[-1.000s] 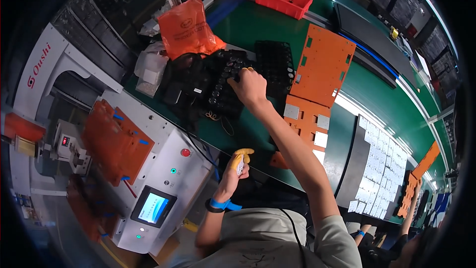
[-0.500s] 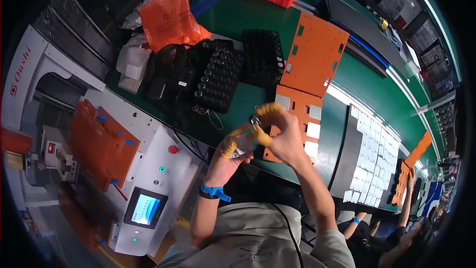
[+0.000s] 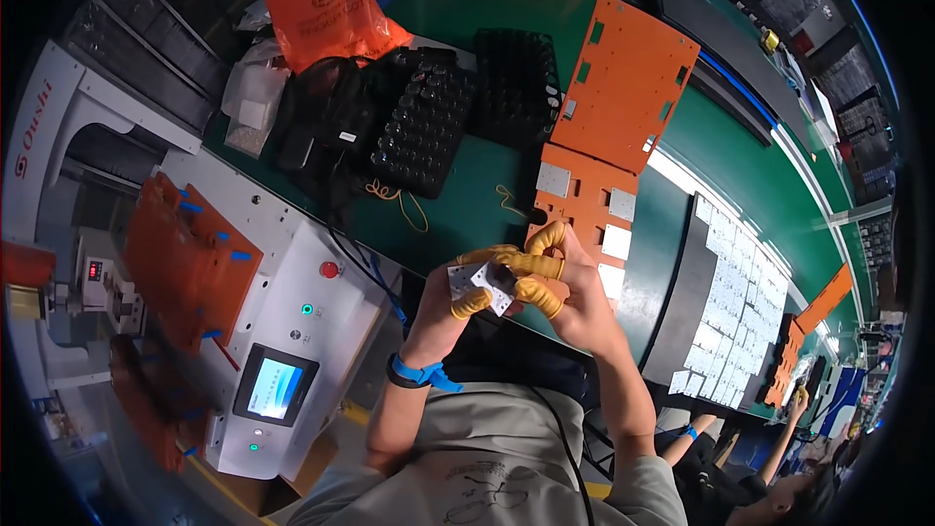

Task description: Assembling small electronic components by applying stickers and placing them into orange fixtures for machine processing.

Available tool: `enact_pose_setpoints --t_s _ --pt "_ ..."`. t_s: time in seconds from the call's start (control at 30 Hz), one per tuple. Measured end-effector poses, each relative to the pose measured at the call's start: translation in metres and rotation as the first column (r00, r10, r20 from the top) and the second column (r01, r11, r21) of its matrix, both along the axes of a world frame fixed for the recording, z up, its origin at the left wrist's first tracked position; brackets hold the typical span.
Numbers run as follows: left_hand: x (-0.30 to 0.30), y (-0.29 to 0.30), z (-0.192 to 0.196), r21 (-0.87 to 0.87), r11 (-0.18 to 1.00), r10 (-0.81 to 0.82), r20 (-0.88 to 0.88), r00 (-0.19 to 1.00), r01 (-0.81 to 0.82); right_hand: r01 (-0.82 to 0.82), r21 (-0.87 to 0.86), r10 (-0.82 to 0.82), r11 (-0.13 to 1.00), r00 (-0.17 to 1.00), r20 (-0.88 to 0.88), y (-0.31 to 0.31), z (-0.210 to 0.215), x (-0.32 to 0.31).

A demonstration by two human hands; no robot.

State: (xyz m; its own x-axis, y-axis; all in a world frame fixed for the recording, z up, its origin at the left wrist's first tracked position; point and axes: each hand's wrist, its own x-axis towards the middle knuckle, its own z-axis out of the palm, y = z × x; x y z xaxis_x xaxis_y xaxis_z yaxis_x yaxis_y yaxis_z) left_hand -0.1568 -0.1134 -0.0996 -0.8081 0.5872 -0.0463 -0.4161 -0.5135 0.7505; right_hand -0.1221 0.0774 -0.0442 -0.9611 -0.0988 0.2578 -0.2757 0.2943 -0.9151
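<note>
My left hand (image 3: pixel 435 319), with yellow finger cots, grips a small white board with holes (image 3: pixel 464 278) just past the bench's near edge. My right hand (image 3: pixel 581 304), also in yellow finger cots, pinches a small dark part (image 3: pixel 502 275) with a shiny look. That part is at the board's right side, and the fingers of both hands meet around it. Fingertips partly cover it, so its exact kind and whether it is seated on the board cannot be made out. Behind my right hand lies an orange fixture plate (image 3: pixel 581 171) carrying several white square boards.
Black trays of small round parts (image 3: pixel 421 131) stand beyond my hands, with an orange bag (image 3: pixel 326 15) behind them. At right, many white boards (image 3: pixel 735 302) cover a dark sheet. A white machine with a screen (image 3: pixel 280 388) stands left. Another person (image 3: pixel 726 487) works at far right.
My right hand has come down and left, bringing the dark part to the board in my left hand. The whole view has shifted slightly.
</note>
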Motion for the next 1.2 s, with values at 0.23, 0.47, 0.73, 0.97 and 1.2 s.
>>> enact_pose_setpoints --t_s 0.23,0.47,0.73,0.97,1.2 --pt "0.008 0.01 0.012 -0.19 0.945 0.206 -0.287 0.935 -0.267 0.033 0.199 -0.024 0.979 0.999 -0.047 0.006 -0.002 0.008" --pt "0.011 0.016 0.003 -0.182 0.825 0.296 -0.668 0.683 -0.535 0.099 0.37 -0.086 0.924 0.995 -0.051 0.005 0.008 0.02" --pt "0.01 0.009 0.009 -0.18 0.814 0.205 -0.801 0.563 -0.552 0.01 0.165 -0.013 0.986 1.0 0.014 0.01 0.006 0.022" --pt "0.018 0.017 0.001 -0.093 0.87 0.331 -0.619 0.713 -0.485 0.088 -0.019 -0.081 0.996 0.969 0.234 0.002 0.025 0.016" --pt "0.028 0.033 -0.018 0.112 0.985 0.108 0.172 0.979 -0.129 0.15 0.177 -0.129 0.973 0.984 -0.124 0.003 -0.013 0.021"
